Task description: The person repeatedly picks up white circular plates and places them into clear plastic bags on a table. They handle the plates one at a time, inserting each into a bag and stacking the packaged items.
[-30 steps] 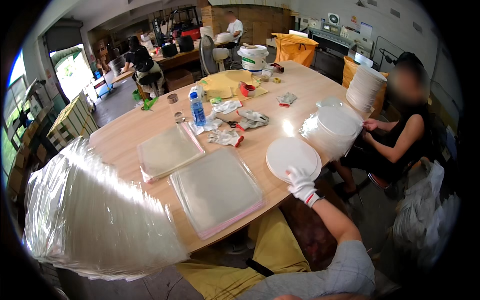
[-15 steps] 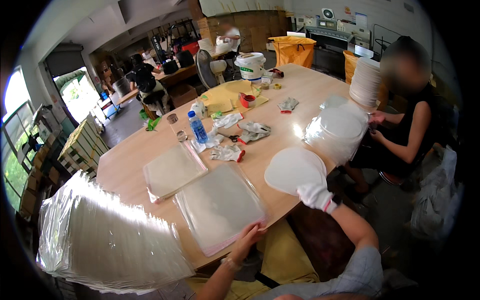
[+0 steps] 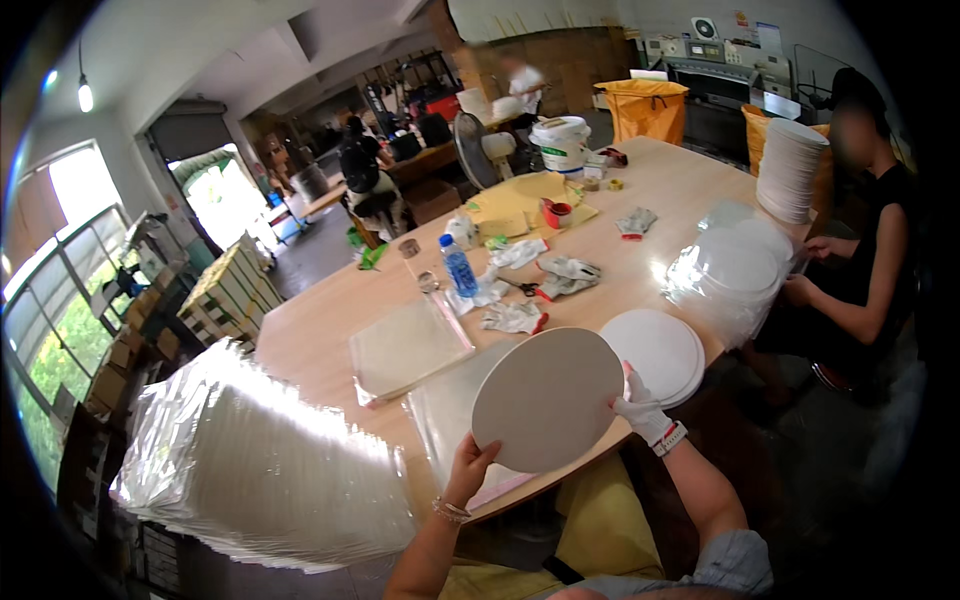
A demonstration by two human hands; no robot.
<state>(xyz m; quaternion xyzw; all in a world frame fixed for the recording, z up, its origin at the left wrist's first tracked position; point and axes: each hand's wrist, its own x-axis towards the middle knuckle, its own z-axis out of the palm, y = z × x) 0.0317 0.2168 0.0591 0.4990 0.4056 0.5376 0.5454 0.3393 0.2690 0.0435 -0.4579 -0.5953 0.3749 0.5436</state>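
Over half-hidden clear sleeves (image 3: 452, 402), a grey disc (image 3: 548, 398) in the pinch of left hand (image 3: 468, 472) and right hand (image 3: 645, 414)

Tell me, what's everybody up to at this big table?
Someone is holding up a round, pale disc at the table's near edge, with the bare left hand and the white-gloved right hand on opposite edges. More white discs lie stacked just to its right, and flat clear plastic sleeves lie partly hidden behind it. At the right, another person sits with hands close to a shiny plastic-covered pile.
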